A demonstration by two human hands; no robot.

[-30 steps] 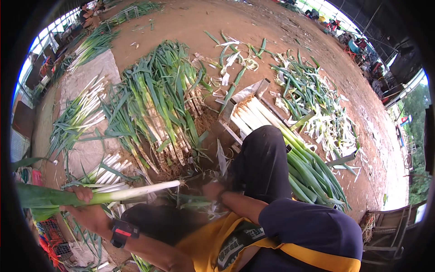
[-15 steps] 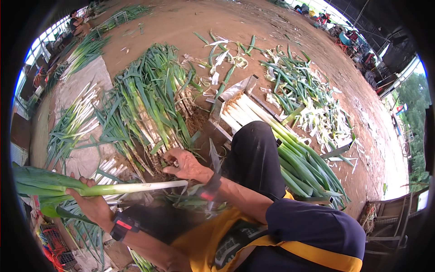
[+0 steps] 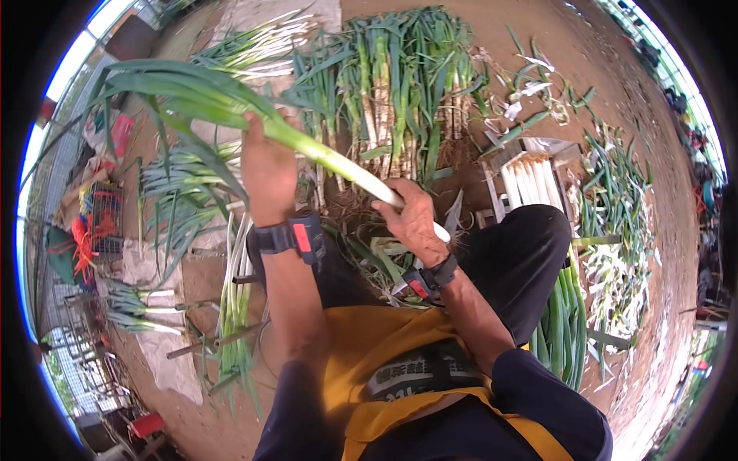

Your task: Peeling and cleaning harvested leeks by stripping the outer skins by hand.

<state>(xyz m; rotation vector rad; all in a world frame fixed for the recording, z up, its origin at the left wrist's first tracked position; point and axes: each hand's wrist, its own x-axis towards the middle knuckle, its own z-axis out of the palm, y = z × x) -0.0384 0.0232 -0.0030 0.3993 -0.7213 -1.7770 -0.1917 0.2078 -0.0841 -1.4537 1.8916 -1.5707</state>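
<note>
A long green onion slants across in front of me, leaves at the upper left and white end at the lower right. My left hand is closed round it where the green leaves meet the stalk. Around the white stalk, close to its end, the fingers of my right hand are wrapped. Beyond my hands lies a heap of unpeeled green onions with brown, soil-covered roots. Past my right knee, cleaned white stalks rest in a metal frame.
Stripped leaves and peelings spread over the dirt floor at the right. Bundles of onions lie on pale sheeting to the left, some across a metal rack. A wire crate stands at the far left.
My view has turned left. My right hand, formerly free of the onion near its white tip, now grips the white stalk. The onion has gone from nearly level to slanting down rightward.
</note>
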